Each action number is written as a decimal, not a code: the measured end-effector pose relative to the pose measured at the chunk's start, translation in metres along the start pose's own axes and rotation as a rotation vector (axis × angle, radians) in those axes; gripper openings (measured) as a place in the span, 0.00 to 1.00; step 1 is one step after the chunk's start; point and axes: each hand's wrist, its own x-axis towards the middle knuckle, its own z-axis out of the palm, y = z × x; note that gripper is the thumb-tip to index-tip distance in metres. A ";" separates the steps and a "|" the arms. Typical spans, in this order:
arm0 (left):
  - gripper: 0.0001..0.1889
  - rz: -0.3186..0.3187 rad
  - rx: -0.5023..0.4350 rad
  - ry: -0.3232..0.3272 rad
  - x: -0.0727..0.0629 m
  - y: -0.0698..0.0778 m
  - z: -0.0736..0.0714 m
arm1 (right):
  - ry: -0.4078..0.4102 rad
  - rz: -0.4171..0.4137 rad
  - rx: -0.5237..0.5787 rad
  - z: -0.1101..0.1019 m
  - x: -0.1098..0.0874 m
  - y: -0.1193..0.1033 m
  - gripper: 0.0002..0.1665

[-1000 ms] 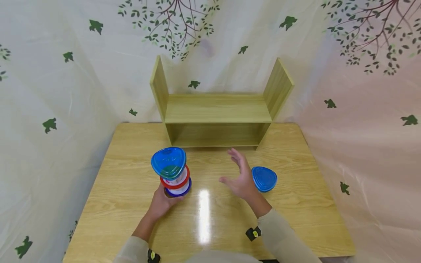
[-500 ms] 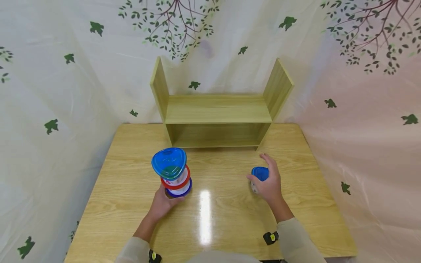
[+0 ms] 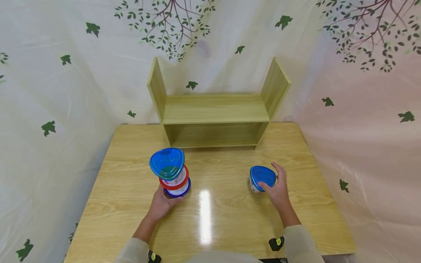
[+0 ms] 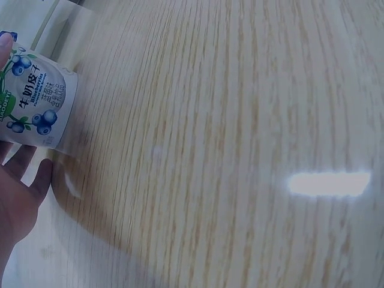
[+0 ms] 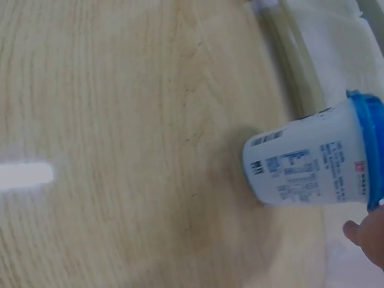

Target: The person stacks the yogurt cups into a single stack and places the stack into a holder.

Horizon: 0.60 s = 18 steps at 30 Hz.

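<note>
On the left stands a stack of plastic cups: a triangular blue-lidded cup (image 3: 167,163) on top, a red-rimmed cup (image 3: 178,179) in the middle and a dark-blue-rimmed cup (image 3: 179,191) lowest. My left hand (image 3: 162,204) grips the lowest one, its fingers and thumb round the side. A cup with a blueberry label (image 4: 37,99) shows at the left wrist view's edge. Farther right, another blue-lidded cup (image 3: 262,176) stands on the table, its white printed side (image 5: 309,165) visible in the right wrist view. My right hand (image 3: 279,190) is spread beside it, thumb over the lid's near edge.
A two-level wooden shelf (image 3: 217,109) stands at the back of the wooden table (image 3: 223,219). Printed fabric walls (image 3: 358,146) surround the table at the back and sides. A bright light reflection crosses the table's middle.
My right hand has moved right, from the table's middle past the single blue-lidded cup to its right side. My left hand and the stack have stayed in place.
</note>
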 end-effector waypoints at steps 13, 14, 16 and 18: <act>0.50 -0.019 0.001 0.001 0.001 0.000 0.001 | -0.118 0.235 0.044 0.003 -0.003 0.019 0.69; 0.49 -0.026 -0.001 0.000 0.001 0.001 0.001 | -0.114 0.228 0.039 0.003 -0.003 0.020 0.69; 0.49 -0.038 -0.005 -0.003 0.001 0.003 0.001 | -0.111 0.225 0.032 0.004 -0.003 0.023 0.69; 0.49 -0.050 -0.006 -0.007 0.000 0.008 0.001 | -0.109 0.223 0.039 0.004 -0.004 0.025 0.69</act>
